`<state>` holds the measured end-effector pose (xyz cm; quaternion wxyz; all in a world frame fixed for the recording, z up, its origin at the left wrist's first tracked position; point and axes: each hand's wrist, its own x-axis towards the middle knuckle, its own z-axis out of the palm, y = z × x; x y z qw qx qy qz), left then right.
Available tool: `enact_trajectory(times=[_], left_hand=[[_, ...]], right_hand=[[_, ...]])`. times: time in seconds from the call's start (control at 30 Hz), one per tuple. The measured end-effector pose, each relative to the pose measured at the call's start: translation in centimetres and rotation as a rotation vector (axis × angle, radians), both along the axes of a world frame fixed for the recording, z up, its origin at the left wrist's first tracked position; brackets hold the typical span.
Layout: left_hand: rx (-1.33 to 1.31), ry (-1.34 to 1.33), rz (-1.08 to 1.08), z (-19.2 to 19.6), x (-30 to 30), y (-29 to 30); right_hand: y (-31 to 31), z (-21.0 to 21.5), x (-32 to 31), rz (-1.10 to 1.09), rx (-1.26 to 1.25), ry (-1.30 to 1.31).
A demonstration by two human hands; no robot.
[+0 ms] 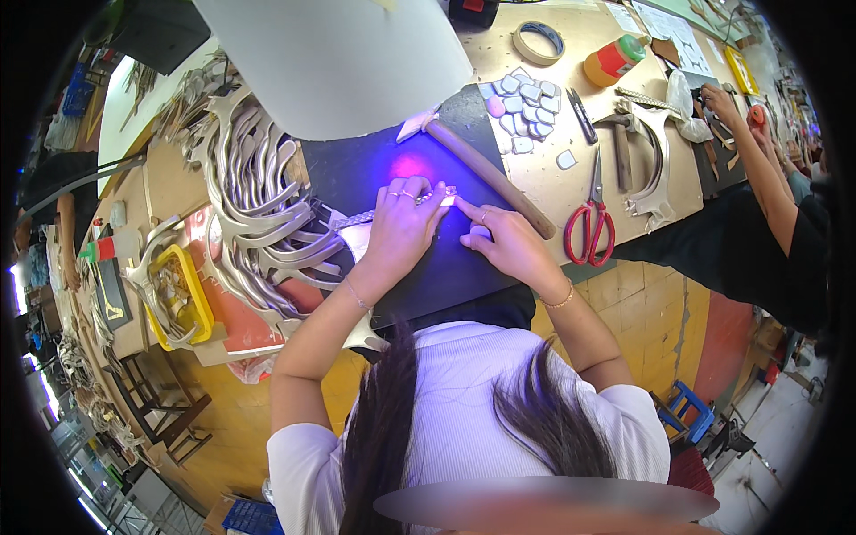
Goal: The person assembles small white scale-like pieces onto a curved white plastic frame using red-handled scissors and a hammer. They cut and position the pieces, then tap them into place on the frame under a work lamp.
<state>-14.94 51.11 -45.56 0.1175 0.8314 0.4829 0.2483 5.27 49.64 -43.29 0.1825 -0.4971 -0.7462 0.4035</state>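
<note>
My left hand [401,223] is closed around the end of a silvery metal piece with a braided strip [358,218] along it. A small pale tip [448,201] of the piece shows beyond the left thumb. My right hand [513,242] comes from the other side, its index finger stretched out and touching that tip, the thumb apart from it. Both hands are over a dark mat [419,285], in purple-blue lamp light. Just past them, a wooden-handled hammer [486,174] lies slantwise. My left palm hides part of the metal piece.
A large white lamp shade [343,62] hangs over the far side. Curved metal parts [254,196] are piled at left. To the right lie red-handled scissors [589,234], small grey pads [528,111], a glue bottle [615,61] and a tape roll [539,43]. Another person's arm [753,156] reaches in at right.
</note>
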Motion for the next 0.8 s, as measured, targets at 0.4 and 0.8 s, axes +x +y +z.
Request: enact_trajectory(times=[0.4,0.8], left_hand=[[0.056,0.064,0.040,0.2,0.6,-0.1],[0.043,0.063,0.078,0.2,0.8,-0.2]], right_hand=[[1.0,0.1,0.1,-0.474,-0.317,0.387],[3.3,-0.1,-0.8,-0.201,0.009,0.039]])
